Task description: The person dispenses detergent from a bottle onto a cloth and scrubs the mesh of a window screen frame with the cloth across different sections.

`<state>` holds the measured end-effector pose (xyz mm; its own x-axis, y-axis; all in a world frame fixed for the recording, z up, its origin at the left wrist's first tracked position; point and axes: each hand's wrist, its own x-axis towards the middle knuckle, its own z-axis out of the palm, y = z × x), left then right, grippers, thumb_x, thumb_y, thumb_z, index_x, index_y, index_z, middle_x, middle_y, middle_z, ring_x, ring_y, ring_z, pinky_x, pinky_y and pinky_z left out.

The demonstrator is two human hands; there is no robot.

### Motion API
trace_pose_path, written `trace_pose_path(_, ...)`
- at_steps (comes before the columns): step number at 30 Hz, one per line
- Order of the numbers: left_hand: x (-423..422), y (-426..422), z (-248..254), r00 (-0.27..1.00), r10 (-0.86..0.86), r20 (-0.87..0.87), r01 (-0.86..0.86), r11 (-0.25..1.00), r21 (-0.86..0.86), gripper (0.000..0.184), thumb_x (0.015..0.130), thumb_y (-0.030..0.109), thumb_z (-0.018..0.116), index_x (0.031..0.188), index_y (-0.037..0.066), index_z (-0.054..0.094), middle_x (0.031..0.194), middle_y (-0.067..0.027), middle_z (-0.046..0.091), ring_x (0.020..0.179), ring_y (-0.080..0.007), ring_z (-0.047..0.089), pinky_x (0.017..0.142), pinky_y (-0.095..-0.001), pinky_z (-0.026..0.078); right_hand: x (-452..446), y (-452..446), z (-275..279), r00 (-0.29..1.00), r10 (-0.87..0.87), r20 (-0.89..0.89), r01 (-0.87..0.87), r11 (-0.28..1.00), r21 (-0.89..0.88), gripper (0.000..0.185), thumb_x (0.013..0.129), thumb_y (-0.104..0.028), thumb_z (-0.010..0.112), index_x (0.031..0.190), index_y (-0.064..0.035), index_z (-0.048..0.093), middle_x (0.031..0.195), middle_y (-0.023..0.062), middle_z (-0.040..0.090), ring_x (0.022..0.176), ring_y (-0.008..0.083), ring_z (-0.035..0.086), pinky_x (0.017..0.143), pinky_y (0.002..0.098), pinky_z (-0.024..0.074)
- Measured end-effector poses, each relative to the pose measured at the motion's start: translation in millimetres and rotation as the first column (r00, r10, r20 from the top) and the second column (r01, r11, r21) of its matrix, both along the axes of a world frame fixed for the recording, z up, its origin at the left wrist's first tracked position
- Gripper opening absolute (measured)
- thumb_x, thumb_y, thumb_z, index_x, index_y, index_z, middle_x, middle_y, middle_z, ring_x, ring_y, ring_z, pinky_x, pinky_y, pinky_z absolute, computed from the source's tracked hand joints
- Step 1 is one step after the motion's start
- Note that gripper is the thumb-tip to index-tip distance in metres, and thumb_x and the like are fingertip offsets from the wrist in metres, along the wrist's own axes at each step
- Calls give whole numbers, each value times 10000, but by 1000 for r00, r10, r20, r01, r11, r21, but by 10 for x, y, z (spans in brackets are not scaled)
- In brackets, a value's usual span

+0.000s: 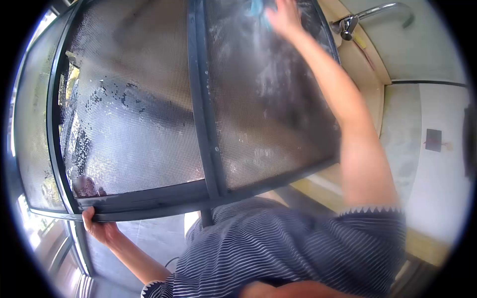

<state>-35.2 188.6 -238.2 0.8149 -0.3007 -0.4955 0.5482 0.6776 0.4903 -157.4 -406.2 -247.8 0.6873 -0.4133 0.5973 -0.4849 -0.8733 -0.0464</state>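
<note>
Left hand (101, 231) clamped on lower edge of dark-framed mesh screen (144, 164), thumb over rail. Screen spread before striped shirt (278, 243). Blue cloth (256, 8) against screen's upper right, whitish smears below. Right hand (287, 19) at cloth, blurred; cannot tell whether fingers closed. Chrome faucet (349, 25) beyond.

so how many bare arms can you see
2: the left arm at lower left, just below the dark frame, and the right arm, reaching up over the right-hand mesh panel.
</note>
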Motion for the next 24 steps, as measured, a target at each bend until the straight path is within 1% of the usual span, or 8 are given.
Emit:
trace_pose_path(3, 63, 52, -13, 998, -52, 19, 52, 999, 16, 67, 717, -15, 557, 664, 25, 563, 764, -118, 599, 768, -247, 595, 768, -538, 484, 500, -242, -35, 955, -263, -136, 280, 951, 129, 258, 764, -244, 514, 919, -42, 556, 965, 176, 566, 939, 363, 505, 811, 455, 403)
trace_pose_path(6, 76, 21, -2, 999, -36, -10, 36, 999, -25, 78, 710, -29, 541, 649, 16, 558, 744, -136, 601, 785, -261, 594, 771, -541, 480, 97, 621, 95, 970, 242, -17, -209, 869, 449, 236, 761, -212, 517, 921, -40, 543, 973, 177, 550, 973, 354, 471, 796, 480, 394)
trace_pose_path(9, 111, 104, -56, 999, -14, -28, 14, 1000, -12, 82, 695, -66, 505, 670, -7, 556, 773, -161, 600, 776, -274, 595, 773, -513, 484, -565, 1569, 178, 817, 576, 32, -550, 762, 343, 209, 772, -215, 586, 912, -69, 535, 842, 59, 517, 797, 205, 479, 700, 348, 392)
trace_pose_path(10, 120, 117, -73, 1000, -12, -25, 12, 1000, -10, 83, 693, -72, 502, 678, -11, 557, 781, -164, 599, 775, -275, 595, 771, -501, 486, -741, 1859, 350, 803, 592, 66, -553, 699, 454, 180, 700, -49, 622, 870, -46, 562, 859, 95, 551, 838, 266, 514, 752, 355, 403)
trace_pose_path(13, 145, 104, -67, 1000, 3, -15, -3, 1000, 22, 86, 691, -80, 499, 690, -17, 558, 788, -168, 595, 773, -277, 593, 769, -479, 490, -1137, 2032, 446, 685, 728, -29, -611, 596, 521, 181, 738, -202, 608, 878, -112, 538, 872, 48, 519, 822, 192, 480, 709, 314, 371)
trace_pose_path(16, 129, 109, -72, 1000, -13, 6, 13, 999, 51, 86, 689, -81, 499, 690, -17, 557, 796, -168, 593, 778, -279, 590, 771, -477, 488, -1067, 1087, 275, 797, 579, -170, -559, 815, 155, 146, 728, -137, 558, 868, -96, 559, 831, 58, 568, 780, 220, 506, 681, 357, 400)
trace_pose_path(21, 137, 117, -61, 999, -38, 19, 37, 999, 29, 81, 681, -82, 497, 684, -22, 552, 804, -177, 590, 786, -295, 586, 770, -488, 485, -508, -542, -218, 936, -351, 32, 347, 903, -254, 259, 734, -128, 510, 967, -18, 539, 877, 178, 573, 824, 335, 550, 741, 405, 439)
trace_pose_path(24, 187, 102, -77, 1000, -19, 24, 17, 997, 80, 61, 663, -72, 507, 680, -30, 548, 798, -184, 588, 797, -317, 588, 772, -508, 483, -424, 252, -58, 980, 186, 65, -195, 965, 176, 257, 743, -159, 496, 945, -10, 550, 838, 183, 588, 808, 323, 571, 711, 419, 454)
